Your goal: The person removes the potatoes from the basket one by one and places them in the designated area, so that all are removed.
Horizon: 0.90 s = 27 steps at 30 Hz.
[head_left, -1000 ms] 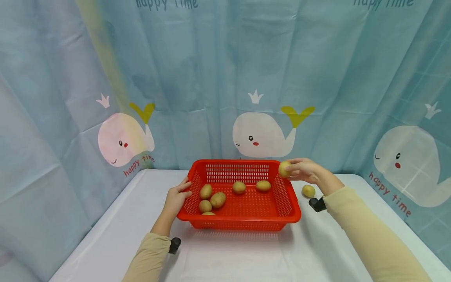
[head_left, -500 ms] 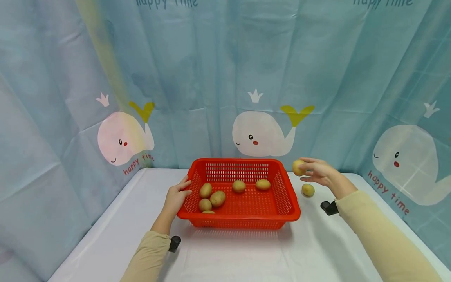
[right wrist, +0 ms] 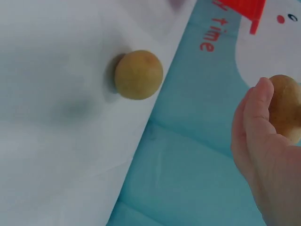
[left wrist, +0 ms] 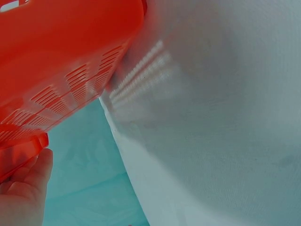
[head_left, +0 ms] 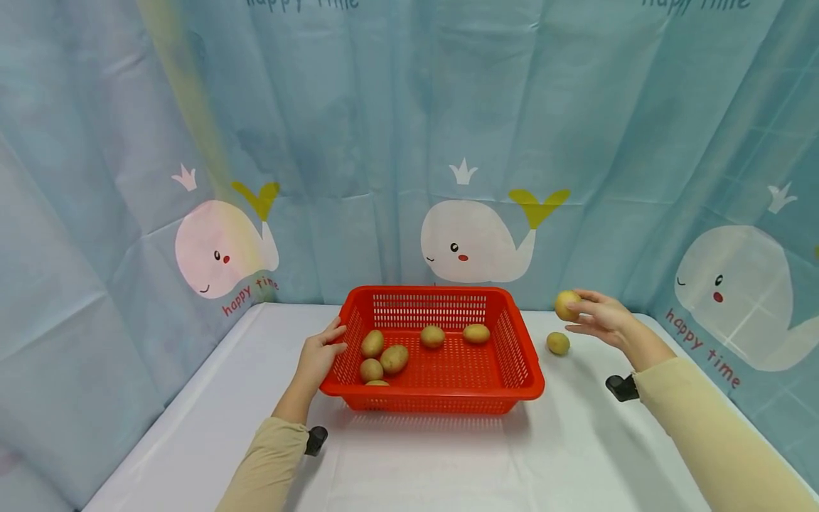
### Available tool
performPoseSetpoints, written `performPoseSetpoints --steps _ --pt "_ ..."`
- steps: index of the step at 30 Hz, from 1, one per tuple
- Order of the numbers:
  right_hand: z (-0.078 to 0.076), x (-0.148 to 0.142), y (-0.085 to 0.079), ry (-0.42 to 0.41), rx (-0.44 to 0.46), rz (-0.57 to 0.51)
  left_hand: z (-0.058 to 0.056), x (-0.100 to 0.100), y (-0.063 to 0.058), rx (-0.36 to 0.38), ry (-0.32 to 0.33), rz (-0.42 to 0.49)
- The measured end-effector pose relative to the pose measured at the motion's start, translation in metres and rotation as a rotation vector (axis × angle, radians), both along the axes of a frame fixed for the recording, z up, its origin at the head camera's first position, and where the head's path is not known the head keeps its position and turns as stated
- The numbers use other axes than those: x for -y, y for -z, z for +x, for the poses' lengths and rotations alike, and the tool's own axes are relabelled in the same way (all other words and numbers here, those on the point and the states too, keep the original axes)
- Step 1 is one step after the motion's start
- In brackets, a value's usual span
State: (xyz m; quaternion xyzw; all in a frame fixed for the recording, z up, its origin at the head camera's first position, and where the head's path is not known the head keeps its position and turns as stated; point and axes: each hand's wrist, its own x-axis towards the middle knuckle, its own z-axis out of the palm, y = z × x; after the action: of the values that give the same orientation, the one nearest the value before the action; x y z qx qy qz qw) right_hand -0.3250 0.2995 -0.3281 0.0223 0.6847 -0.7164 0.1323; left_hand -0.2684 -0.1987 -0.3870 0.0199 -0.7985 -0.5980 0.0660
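A red plastic basket (head_left: 441, 392) with slotted walls stands mid-table, with several potatoes inside, most of them bunched at its left. My left hand (head_left: 318, 359) grips the basket's left rim; in the left wrist view the thumb (left wrist: 41, 170) lies against the rim from outside. To the right of the basket my right hand (head_left: 601, 318) holds a potato (head_left: 566, 306) in its fingertips, raised over the table. A second potato (head_left: 558, 343) lies on the table just below that hand, and the right wrist view shows this table potato (right wrist: 139, 74) near the table's edge.
The table (head_left: 409, 462) has a white cover. Behind it and along both sides hangs a light blue curtain (head_left: 358, 242) printed with whales. A black wrist camera (head_left: 622, 387) sits on the right wrist, another black camera (head_left: 316, 441) on the left.
My right hand has moved right with its potato, from over the basket's back right corner to beyond the basket. The left hand has stayed on the rim.
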Motion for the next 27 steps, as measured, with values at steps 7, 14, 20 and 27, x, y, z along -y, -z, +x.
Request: performPoseSetpoints --steps 7,14,20,27 --pt "0.003 -0.016 0.005 0.051 0.032 -0.022 0.000 0.000 0.000 0.006 -0.001 0.007" --pt "0.004 -0.032 0.020 0.107 0.036 0.035 -0.003 -0.001 0.002 0.021 -0.003 0.013" --pt "0.000 -0.039 0.039 0.134 0.050 0.063 -0.005 0.000 -0.001 0.029 0.008 -0.022" --pt "-0.004 -0.043 0.056 0.147 0.085 0.031 -0.014 0.006 -0.004 0.037 0.052 -0.075"
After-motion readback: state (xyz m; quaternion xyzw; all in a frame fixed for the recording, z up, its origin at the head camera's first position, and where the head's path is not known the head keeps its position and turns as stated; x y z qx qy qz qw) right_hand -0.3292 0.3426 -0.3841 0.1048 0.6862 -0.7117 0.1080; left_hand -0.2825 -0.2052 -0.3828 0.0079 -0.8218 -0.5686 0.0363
